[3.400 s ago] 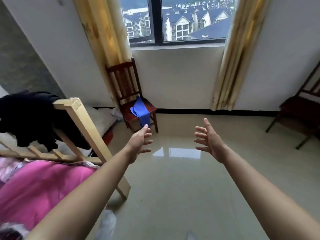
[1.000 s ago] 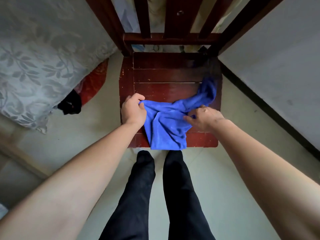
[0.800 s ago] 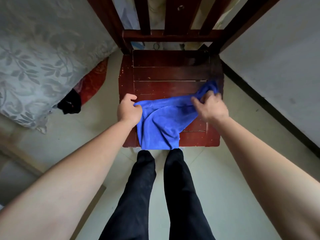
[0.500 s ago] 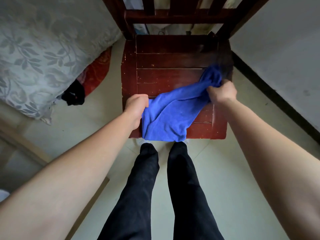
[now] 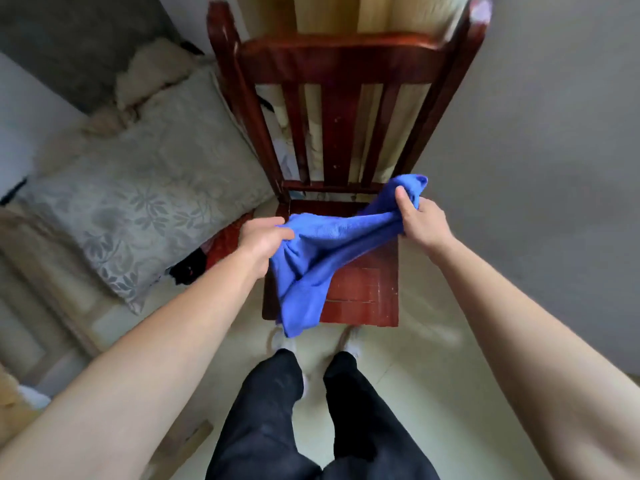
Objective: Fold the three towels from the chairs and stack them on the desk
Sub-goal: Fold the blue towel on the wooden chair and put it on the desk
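While both hands clench it, left hand [image 5: 265,239] and right hand [image 5: 420,221] stretch the blue towel [image 5: 320,252] above the chair [image 5: 360,292].

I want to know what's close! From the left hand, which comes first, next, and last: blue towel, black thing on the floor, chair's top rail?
1. blue towel: gripped in the left hand.
2. black thing: floor, lower left.
3. top rail: farthest, up high.

1. Blue towel [image 5: 322,258] covers the left part of the chair [image 5: 363,289] seat.
2. Left hand [image 5: 265,239] fingertips buried in towel folds.
3. Right hand [image 5: 420,220] fingers hidden behind bunched cloth; thumb shows.
4. Shoes [image 5: 284,342] mostly hidden by towel and legs.
5. Pillow [image 5: 138,188] blurred.
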A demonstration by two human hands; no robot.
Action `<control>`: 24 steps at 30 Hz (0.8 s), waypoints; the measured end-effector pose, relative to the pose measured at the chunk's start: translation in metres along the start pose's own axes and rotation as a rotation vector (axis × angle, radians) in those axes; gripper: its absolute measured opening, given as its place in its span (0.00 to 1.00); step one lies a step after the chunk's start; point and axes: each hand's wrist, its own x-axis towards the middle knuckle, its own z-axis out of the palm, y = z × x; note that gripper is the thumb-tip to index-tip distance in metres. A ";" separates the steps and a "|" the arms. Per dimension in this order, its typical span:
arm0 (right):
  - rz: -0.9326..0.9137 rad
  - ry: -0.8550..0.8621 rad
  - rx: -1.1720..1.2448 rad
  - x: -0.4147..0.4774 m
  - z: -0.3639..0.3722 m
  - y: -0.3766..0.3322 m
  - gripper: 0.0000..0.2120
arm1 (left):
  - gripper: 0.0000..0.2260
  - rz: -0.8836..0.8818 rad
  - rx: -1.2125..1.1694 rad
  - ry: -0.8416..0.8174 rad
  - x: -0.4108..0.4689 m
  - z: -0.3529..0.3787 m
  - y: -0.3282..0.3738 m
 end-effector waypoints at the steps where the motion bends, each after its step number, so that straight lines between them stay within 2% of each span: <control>1: -0.041 0.022 -0.006 -0.009 -0.013 -0.015 0.23 | 0.17 0.009 0.027 -0.028 -0.014 -0.008 0.015; 4: -0.161 0.081 0.012 -0.037 -0.046 -0.046 0.20 | 0.12 -0.007 0.075 -0.071 -0.058 -0.032 0.048; 5: -0.185 0.106 0.046 -0.050 -0.058 -0.057 0.20 | 0.13 -0.004 0.084 -0.093 -0.076 -0.039 0.058; 8: -0.254 0.146 0.170 -0.085 -0.089 -0.087 0.19 | 0.26 0.028 0.129 -0.121 -0.121 -0.057 0.082; 11: -0.319 0.149 0.226 -0.122 -0.111 -0.105 0.17 | 0.35 -0.020 0.277 -0.143 -0.158 -0.069 0.090; 13: -0.372 0.172 0.250 -0.146 -0.122 -0.113 0.16 | 0.37 -0.052 0.333 -0.204 -0.170 -0.078 0.087; 16: -0.418 0.194 0.330 -0.188 -0.129 -0.117 0.12 | 0.26 -0.027 0.372 -0.317 -0.196 -0.091 0.072; 19: -0.439 0.207 0.325 -0.232 -0.124 -0.117 0.12 | 0.12 0.164 0.442 -0.354 -0.233 -0.100 0.048; 21: -0.438 0.236 0.320 -0.254 -0.118 -0.113 0.12 | 0.05 0.260 0.392 -0.388 -0.253 -0.108 0.030; 24: -0.451 0.278 0.341 -0.285 -0.110 -0.108 0.11 | 0.09 0.294 0.322 -0.435 -0.266 -0.121 0.003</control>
